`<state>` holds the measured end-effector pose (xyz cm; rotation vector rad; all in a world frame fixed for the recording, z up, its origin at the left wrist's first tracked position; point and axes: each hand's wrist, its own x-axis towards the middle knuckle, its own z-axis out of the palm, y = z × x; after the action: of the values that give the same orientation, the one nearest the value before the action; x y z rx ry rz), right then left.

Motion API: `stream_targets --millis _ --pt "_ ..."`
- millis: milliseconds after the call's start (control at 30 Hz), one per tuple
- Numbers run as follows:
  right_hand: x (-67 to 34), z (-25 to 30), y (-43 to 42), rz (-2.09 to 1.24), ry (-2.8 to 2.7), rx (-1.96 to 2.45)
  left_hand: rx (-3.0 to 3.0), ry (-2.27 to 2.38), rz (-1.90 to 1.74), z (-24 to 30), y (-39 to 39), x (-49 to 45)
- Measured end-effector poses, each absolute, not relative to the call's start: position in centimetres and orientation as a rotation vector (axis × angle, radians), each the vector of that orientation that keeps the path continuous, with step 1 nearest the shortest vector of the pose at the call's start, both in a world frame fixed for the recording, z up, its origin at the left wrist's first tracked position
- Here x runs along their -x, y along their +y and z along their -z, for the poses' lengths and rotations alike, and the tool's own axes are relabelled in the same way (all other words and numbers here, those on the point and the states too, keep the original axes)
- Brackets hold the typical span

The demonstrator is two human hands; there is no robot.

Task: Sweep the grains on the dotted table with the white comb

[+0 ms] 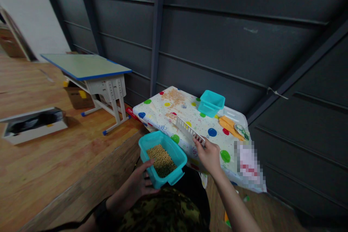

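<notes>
My left hand [140, 181] grips the near left side of a teal plastic bin [174, 149], thumb over the rim. Yellowish beans [160, 155] that look like soybeans lie inside it, with a darker greenish patch at the near end. The bin is off the table, in front of its near edge. My right hand [208, 153] pinches one end of a white slotted plastic strip [187, 129], which reaches over the tabletop toward the left. Loose pale beans [174, 98] are scattered over the far left of the balloon-print tablecloth [198, 123], some close to the strip's far end.
A second teal bin [211, 103] stands at the table's back, beside a white tray [236, 115] and orange cloth [230, 127]. A dark panelled wall [217, 40] runs behind. Left are a desk [89, 66] and an open white box [35, 132] on the floor.
</notes>
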<state>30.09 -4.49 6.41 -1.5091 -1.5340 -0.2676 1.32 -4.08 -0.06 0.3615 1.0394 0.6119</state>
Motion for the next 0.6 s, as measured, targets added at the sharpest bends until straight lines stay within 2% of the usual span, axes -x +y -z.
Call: stream_targets --millis 400,600 --pt "-29.7 -6.2 -4.6 0.213 -1.549 1.458 -0.353 1.012 -0.604 1.1 -4.0 -1.1" --pt "-29.6 -6.4 -4.6 0.178 -1.544 1.453 -0.347 1.016 -0.585 0.0 -4.0 -1.2"
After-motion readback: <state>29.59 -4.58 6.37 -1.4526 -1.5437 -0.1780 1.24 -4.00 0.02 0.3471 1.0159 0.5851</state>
